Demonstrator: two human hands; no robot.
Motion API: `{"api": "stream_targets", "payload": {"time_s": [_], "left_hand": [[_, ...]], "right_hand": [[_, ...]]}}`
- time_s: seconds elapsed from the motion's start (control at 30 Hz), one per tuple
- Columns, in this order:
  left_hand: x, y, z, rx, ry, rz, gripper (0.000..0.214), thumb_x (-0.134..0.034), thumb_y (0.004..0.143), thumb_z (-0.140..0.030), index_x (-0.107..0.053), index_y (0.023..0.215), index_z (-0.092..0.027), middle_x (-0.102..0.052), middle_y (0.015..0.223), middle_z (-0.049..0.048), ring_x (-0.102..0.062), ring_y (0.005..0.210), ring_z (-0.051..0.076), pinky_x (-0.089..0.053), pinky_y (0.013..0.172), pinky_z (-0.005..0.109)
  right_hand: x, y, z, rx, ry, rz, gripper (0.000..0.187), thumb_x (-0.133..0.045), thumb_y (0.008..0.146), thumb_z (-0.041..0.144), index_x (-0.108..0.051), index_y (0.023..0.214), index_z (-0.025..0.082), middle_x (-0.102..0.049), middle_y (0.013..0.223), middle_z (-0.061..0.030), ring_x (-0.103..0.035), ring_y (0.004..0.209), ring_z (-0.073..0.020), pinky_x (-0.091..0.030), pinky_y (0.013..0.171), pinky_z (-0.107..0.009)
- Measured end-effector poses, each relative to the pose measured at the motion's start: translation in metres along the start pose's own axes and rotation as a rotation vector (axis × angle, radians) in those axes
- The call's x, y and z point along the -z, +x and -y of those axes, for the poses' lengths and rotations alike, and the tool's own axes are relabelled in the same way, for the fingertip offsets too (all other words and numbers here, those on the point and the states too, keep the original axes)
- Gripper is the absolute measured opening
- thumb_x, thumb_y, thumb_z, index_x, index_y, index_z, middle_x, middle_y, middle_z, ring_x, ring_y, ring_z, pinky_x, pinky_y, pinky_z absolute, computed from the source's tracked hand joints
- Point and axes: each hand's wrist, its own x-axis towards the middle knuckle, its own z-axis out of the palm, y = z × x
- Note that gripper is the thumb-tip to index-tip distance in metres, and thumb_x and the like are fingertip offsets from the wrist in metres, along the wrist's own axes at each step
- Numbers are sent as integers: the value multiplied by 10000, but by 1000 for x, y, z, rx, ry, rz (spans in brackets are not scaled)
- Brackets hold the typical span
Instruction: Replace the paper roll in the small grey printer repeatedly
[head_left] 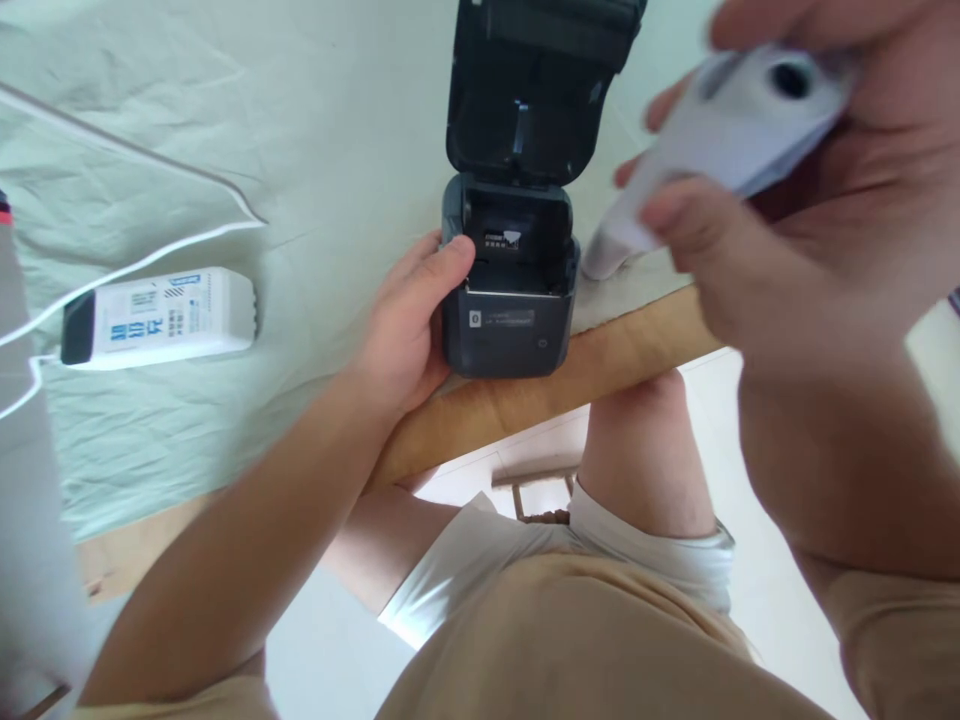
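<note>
A dark portable label printer [510,335] stands near the table's front edge. Its lid [525,100] is swung up and away from me, and the compartment inside shows a small pale sticker. My left hand [409,320] is closed on the printer's left side, thumb over the compartment's rim. To the right of the printer, raised and close to the camera, my right hand [810,200] grips a long white object with a dark round hole [720,145]. That object is blurred, so its kind is unclear; its narrow end points down toward the printer.
A pale green cloth [330,120] covers the table, whose wooden edge [540,385] runs in front of me. At the left lies a white block with a dark end and blue print [176,315], beside a white cable [150,165]. My legs are below the edge.
</note>
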Motion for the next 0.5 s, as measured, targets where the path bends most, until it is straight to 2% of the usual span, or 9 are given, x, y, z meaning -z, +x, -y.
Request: {"api": "stream_targets", "payload": {"time_s": [0.13,0.23,0.37,0.5], "left_hand": [[-4,-3,-1,-39,-16,-13,170,-742,974,-353,-710,906,-200,-800,898,35,-781,1226,320,-663,1024,431],[-4,-3,-1,-50,-4,18,157,-737,973,-339,-724,892,-205,-816,963,47,-777,1241,325,-668,1012,432],[-4,-4,-4,-30,4,-7,219,-805,920,-401,-701,850,-222,-828,1006,56,-757,1278,359,-673,994,442],[-2,-4,-7,18,48,-6,238,-859,878,-425,-730,893,-225,-829,972,49,-733,1319,388,-660,995,454]], "right_hand": [[-16,12,36,118,-135,112,367,-732,991,443,-591,1317,350,-694,1263,-24,-694,1228,-303,-628,862,-376],[-28,20,54,198,-262,170,393,-814,910,389,-631,1251,324,-743,1155,5,-748,1035,-292,-616,828,-401],[-31,19,54,235,-305,142,353,-835,866,425,-625,1123,306,-726,961,33,-724,815,-233,-582,738,-371],[-25,21,50,321,-341,280,196,-742,901,358,-598,1019,296,-641,809,39,-658,721,-185,-505,658,-312]]}}
